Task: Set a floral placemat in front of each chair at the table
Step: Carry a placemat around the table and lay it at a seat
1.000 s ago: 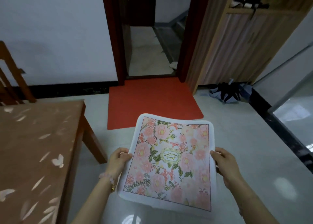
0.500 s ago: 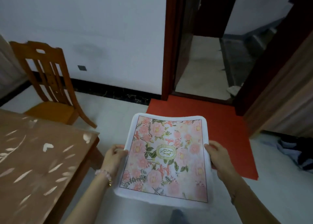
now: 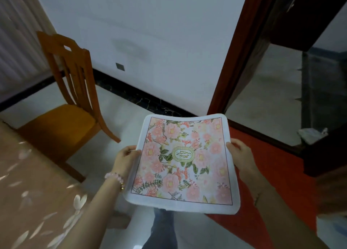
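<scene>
A floral placemat [image 3: 185, 162], white-edged with pink flowers and a green oval label in its middle, is held flat in the air over the floor. My left hand [image 3: 125, 159] grips its left edge and my right hand [image 3: 239, 154] grips its right edge. A pink bead bracelet circles my left wrist. The brown table [image 3: 28, 192], patterned with pale petals, fills the lower left, its corner near my left forearm. An orange wooden chair [image 3: 69, 105] stands at the table's far end, near the wall.
A red floor mat [image 3: 272, 173] lies to the right under the placemat, in front of a dark red doorway [image 3: 236, 60]. A white wall with a black skirting strip runs behind the chair. Pale glossy tiles cover the floor between table and mat.
The view has swung left: the doorway and red mat slid to the right, and the wooden chair and more of the table came into view. Both hands keep the same hold on the placemat.
</scene>
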`<action>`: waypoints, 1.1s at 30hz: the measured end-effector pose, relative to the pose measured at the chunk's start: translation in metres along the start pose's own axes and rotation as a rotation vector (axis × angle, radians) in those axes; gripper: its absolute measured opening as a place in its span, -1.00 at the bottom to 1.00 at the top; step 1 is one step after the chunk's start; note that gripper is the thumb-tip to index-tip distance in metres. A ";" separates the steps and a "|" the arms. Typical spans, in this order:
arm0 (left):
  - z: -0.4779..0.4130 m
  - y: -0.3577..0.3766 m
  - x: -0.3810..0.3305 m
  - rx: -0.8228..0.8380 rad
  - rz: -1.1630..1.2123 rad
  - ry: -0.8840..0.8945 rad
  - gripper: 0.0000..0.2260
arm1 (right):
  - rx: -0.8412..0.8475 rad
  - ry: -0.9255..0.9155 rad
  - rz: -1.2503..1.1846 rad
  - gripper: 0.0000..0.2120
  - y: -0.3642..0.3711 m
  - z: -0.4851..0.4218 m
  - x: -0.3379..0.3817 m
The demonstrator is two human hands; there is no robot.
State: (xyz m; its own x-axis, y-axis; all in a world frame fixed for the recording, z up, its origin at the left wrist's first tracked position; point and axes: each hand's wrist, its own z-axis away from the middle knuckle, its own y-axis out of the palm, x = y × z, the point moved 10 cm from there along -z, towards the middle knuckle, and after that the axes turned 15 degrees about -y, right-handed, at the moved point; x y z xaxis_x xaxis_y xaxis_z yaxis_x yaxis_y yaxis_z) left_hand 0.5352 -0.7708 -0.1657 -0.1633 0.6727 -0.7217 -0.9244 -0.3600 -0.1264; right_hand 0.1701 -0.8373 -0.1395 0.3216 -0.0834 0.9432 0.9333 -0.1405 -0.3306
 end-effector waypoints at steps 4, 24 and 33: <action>-0.074 -0.002 -0.060 -0.012 0.046 -0.015 -0.95 | 0.020 -0.008 -0.011 -0.86 0.052 -0.096 0.019; -0.193 -0.284 -0.162 -0.675 0.556 -0.080 -0.97 | 0.921 -0.215 -0.139 -0.79 0.546 -0.295 0.233; -0.150 -0.363 -0.116 -1.047 0.948 -0.142 -0.95 | 1.423 -0.393 -0.006 -0.89 0.761 -0.211 0.324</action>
State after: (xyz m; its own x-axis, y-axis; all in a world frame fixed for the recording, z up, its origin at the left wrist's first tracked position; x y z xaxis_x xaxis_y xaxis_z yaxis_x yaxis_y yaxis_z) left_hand 0.9414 -0.8150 -0.1385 -0.6580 -0.0547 -0.7510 0.2212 -0.9674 -0.1233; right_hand 0.9505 -1.1798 -0.0925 0.1225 0.2131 0.9693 0.2283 0.9444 -0.2365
